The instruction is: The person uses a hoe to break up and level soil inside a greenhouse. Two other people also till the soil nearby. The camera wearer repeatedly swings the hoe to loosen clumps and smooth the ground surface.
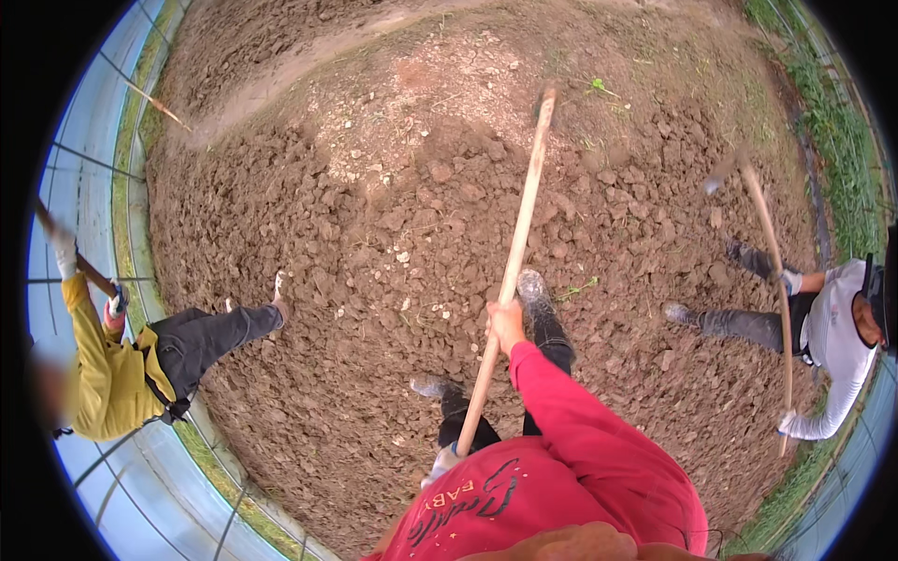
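Note:
A long wooden handle (525, 217) runs slantwise from my waist to the ground ahead. My right hand (505, 322), bare below a red sleeve, is wrapped around its middle. Close to my belly, my left hand (442, 464) in a white glove grips the lower end, partly hidden by my red shirt. The handle's far end (548, 90) meets the soil; a dark bit of the tool head shows there, too unclear to name. Broken brown clods (449, 203) surround my two muddy boots, the right boot (533, 284) forward and the left boot (429, 385) behind.
At left, a co-worker in a yellow jacket (105, 393) holds a raised handle (81, 259). A co-worker in a pale shirt (835, 315) swings a blurred hoe (772, 252) at right. Beyond are greenhouse film (77, 182), metal bars and a grass strip (842, 154). Smoother, pale-flecked soil (449, 77) lies ahead.

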Demonstrator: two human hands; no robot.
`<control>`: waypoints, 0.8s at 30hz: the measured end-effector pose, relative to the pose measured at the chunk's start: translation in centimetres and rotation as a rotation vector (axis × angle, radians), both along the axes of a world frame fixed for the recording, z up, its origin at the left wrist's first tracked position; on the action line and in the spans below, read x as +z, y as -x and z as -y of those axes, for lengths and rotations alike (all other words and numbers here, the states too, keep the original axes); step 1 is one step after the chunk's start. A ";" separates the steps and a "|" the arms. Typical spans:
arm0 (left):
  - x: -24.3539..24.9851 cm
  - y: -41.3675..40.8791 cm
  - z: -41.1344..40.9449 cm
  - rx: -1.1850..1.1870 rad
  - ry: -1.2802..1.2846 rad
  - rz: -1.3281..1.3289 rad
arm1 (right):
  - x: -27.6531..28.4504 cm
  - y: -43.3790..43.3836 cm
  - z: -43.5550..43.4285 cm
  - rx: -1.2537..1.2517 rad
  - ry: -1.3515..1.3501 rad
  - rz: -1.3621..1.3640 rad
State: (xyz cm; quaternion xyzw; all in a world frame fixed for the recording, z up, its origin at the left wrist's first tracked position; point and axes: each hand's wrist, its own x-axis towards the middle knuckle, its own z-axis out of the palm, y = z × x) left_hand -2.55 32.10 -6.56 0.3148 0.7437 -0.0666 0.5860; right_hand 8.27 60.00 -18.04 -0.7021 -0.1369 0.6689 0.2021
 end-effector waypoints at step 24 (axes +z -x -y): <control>8.8 2.5 4.4 0.238 0.096 -0.009 | 4.5 -3.6 -6.5 -0.171 -0.111 -0.226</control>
